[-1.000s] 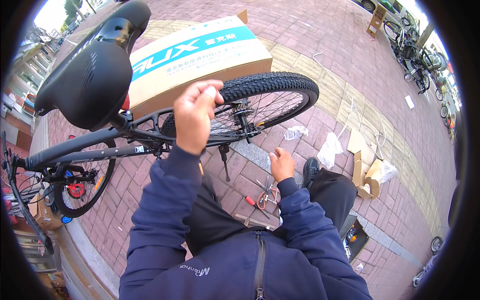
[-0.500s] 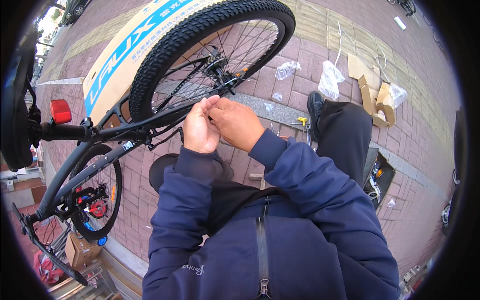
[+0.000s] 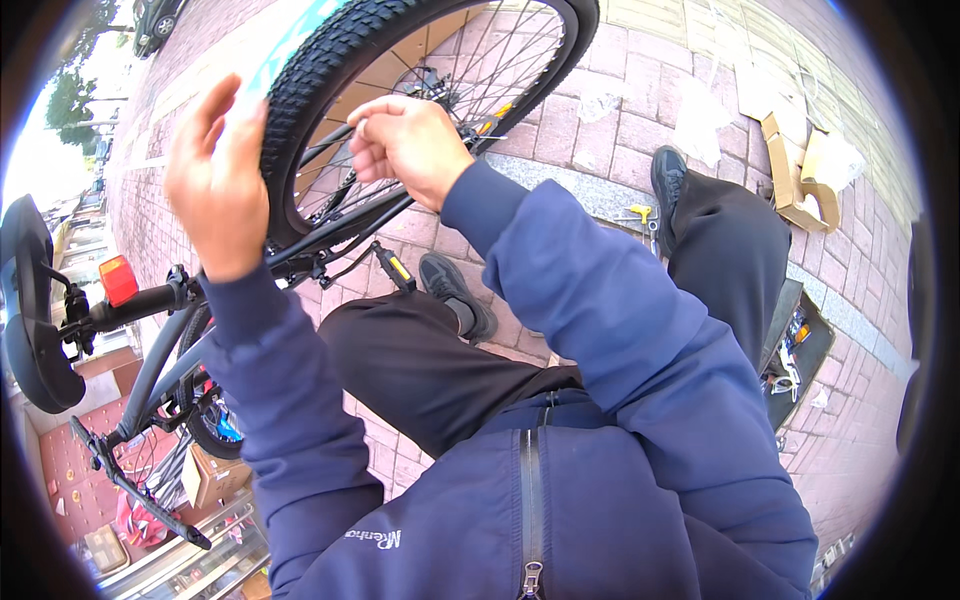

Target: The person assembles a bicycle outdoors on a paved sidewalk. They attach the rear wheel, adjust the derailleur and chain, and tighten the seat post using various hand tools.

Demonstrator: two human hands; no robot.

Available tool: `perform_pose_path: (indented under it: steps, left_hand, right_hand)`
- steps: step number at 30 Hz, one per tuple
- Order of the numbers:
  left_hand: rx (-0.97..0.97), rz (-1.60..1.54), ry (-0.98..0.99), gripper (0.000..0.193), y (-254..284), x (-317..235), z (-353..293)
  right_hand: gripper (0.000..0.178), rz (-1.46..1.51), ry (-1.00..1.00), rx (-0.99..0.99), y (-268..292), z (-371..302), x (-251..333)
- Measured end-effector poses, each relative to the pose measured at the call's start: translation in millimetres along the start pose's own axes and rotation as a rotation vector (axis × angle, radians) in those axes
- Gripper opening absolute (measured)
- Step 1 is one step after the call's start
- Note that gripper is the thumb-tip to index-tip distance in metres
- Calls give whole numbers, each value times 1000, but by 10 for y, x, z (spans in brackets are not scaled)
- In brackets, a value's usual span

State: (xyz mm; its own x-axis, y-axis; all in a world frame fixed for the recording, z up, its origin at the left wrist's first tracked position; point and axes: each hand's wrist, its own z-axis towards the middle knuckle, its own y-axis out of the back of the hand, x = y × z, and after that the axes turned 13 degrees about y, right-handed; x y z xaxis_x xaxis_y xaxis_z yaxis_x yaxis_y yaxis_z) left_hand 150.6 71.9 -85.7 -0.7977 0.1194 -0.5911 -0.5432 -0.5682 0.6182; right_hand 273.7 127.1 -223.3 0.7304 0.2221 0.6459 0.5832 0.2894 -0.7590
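Observation:
A dark bicycle lies tipped in front of me, its knobby-tyred wheel (image 3: 283, 130) nearest my hands. My left hand (image 3: 218, 185) is raised beside the tyre, fingers stretched upward and somewhat blurred, holding nothing that I can see. To its right, my right hand (image 3: 415, 145) is in front of the spokes, with thumb and fingers curled together. Whatever they may pinch is too small to make out. Below the hands run the frame tubes (image 3: 345, 225), and a pedal (image 3: 397, 268) with a yellow reflector sticks out near my shoe.
At the left are the saddle (image 3: 40, 320) and a red reflector (image 3: 118, 280). A yellow-handled tool (image 3: 640, 212) lies by my right shoe. Beyond it sit torn cardboard packaging (image 3: 785, 190) and clear plastic. An open toolbox (image 3: 815, 345) stands right of my leg.
My hands were together by the wheel hub; now they are apart. The left has moved up and left toward the tyre, the right up and slightly left. The view has shifted a little.

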Motion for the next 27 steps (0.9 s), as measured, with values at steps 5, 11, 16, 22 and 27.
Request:
perform_pose_path:
  steps: [5, 11, 16, 22, 27]
  left_hand:
    - [444, 144, 132, 51, -52, 350, 353]
    - [345, 237, 23, 53, -96, 436, 305]
    - [339, 200, -2, 49, -110, 313, 264]
    - [342, 48, 68, 49, -141, 235, 269]
    - [376, 10, 63, 42, -183, 256, 306]
  right_hand:
    - [15, 477, -21, -25, -124, 212, -162]
    - [10, 469, -91, 82, -51, 291, -146]
    - [17, 411, -87, 100, -38, 294, -103]
    - [14, 322, -101, -166, -8, 190, -84]
    - [13, 501, -19, -176, -52, 217, -173]
